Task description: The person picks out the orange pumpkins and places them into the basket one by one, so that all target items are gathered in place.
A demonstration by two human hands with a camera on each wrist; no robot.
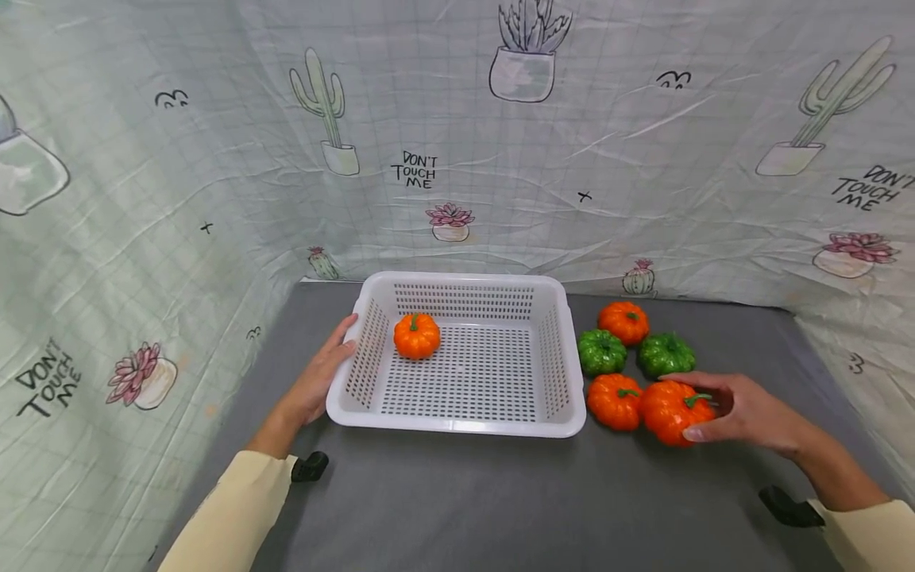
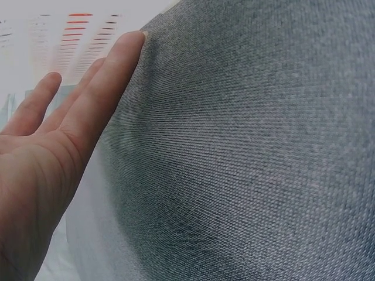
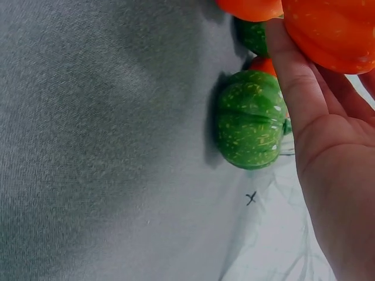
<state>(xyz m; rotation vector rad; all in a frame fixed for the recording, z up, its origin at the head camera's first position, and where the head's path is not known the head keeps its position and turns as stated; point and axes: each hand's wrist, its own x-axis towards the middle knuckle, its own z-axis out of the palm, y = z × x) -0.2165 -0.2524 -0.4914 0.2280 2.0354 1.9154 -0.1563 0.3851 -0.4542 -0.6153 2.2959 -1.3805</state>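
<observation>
My right hand (image 1: 758, 413) grips an orange toy pumpkin (image 1: 675, 411) with a green stem, thumb on the near side and fingers on the far side. In the right wrist view that pumpkin (image 3: 337, 35) sits against the fingers; I cannot tell if it is off the table. A white plastic basket (image 1: 457, 426) with slotted walls stands in the middle, and one orange pumpkin (image 1: 417, 336) lies inside it at the left. Along the basket's left wall rests my left hand (image 1: 319, 383), its fingers extended in the left wrist view and holding nothing.
Right of the basket, close together, are another orange pumpkin (image 1: 615, 402), a green pumpkin (image 1: 602, 353), a second green one (image 1: 665, 355) and an orange one (image 1: 623, 322) farthest back. A dark grey cloth (image 1: 457, 508) covers the table. Cactus-print curtains (image 1: 608, 143) hang behind and at the sides.
</observation>
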